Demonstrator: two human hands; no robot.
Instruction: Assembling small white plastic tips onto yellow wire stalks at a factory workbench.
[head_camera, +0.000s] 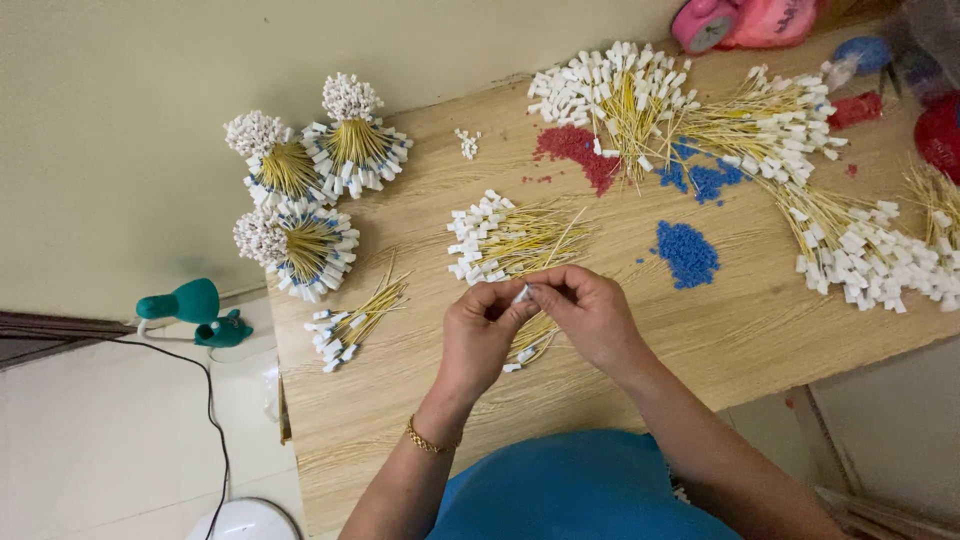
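Hands, left (480, 330) and right (590, 315), pinch one white tag (521, 294) above yellow ties (510, 240), blue beads (686, 253) nearby.

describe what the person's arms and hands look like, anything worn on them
Both forearms are bare, with no sleeves or gloves in view. The left hand has a thin gold chain bracelet at the wrist. The right hand wears nothing visible.

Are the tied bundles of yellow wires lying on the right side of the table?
No, the three tied bundles sit at the table's left end, near the wall.
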